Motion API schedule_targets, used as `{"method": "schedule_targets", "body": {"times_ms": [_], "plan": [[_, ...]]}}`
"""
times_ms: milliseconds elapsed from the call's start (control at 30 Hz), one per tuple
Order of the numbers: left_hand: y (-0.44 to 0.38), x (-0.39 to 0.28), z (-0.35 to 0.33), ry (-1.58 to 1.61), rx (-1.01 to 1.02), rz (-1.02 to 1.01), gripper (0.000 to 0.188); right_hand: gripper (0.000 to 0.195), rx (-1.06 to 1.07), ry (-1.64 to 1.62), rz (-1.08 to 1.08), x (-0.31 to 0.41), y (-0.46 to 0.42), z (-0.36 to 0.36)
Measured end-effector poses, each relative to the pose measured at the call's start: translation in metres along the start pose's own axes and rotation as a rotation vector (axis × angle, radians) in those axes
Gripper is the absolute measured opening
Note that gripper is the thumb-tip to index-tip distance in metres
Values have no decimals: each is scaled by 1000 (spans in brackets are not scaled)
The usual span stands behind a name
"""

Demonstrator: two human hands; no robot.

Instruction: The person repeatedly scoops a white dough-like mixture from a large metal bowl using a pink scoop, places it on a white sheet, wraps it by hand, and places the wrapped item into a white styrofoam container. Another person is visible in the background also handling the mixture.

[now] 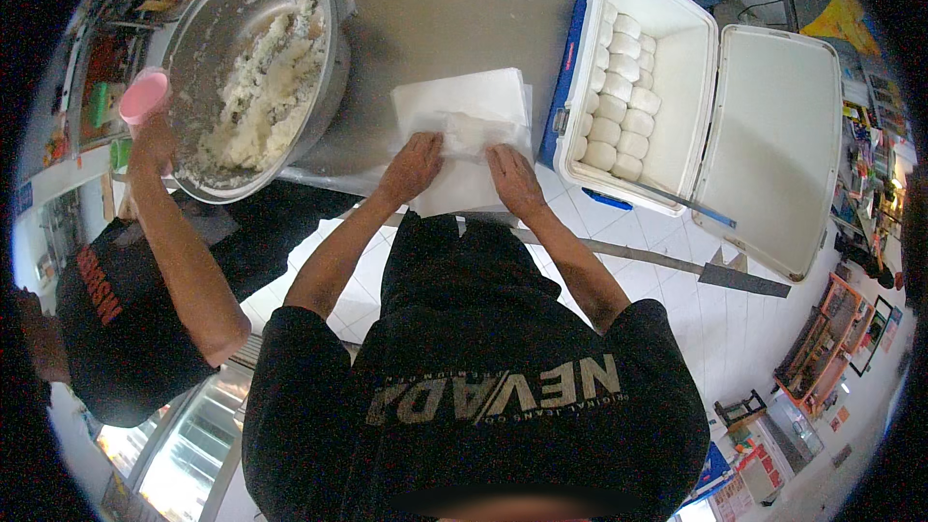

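A stack of white paper sheets (464, 96) lies at the table's near edge, in front of my body. On it sits a whitish folded paper packet (467, 132), blurred, its contents hidden. My left hand (417, 165) grips the packet's left end with bent fingers. At the right end, my right hand (513, 177) does the same, thumb and fingertips against the paper. The lower part of the sheets (460, 188) hangs toward me between my wrists.
A large metal basin (335, 80) of white cooked rice (272, 94) stands left. A co-worker's hand (152, 141) holds a pink cup (143, 98) beside it. At right, a cooler box (674, 87) with its lid (772, 152) folded back holds several white rounded packets (616, 87).
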State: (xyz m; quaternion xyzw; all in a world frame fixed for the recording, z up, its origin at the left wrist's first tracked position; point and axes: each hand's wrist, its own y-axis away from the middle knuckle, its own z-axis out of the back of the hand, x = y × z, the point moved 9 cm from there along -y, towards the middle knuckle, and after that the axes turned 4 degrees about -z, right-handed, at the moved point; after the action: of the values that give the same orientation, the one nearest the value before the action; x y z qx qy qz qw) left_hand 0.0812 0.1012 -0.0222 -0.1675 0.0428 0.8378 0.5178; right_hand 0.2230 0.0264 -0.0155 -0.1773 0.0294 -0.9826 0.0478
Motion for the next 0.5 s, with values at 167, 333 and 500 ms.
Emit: {"method": "schedule_targets", "body": {"times_ms": [167, 333, 500], "plan": [[-4, 7, 0, -70, -29, -98, 37, 32, 131, -54, -58, -9, -17, 0], [-24, 28, 3, 379, 176, 163, 32, 17, 91, -256, -198, -39, -37, -10], [-55, 55, -8, 61, 437, 146, 38, 11, 122, 86, -429, -48, -67, -4]]}}
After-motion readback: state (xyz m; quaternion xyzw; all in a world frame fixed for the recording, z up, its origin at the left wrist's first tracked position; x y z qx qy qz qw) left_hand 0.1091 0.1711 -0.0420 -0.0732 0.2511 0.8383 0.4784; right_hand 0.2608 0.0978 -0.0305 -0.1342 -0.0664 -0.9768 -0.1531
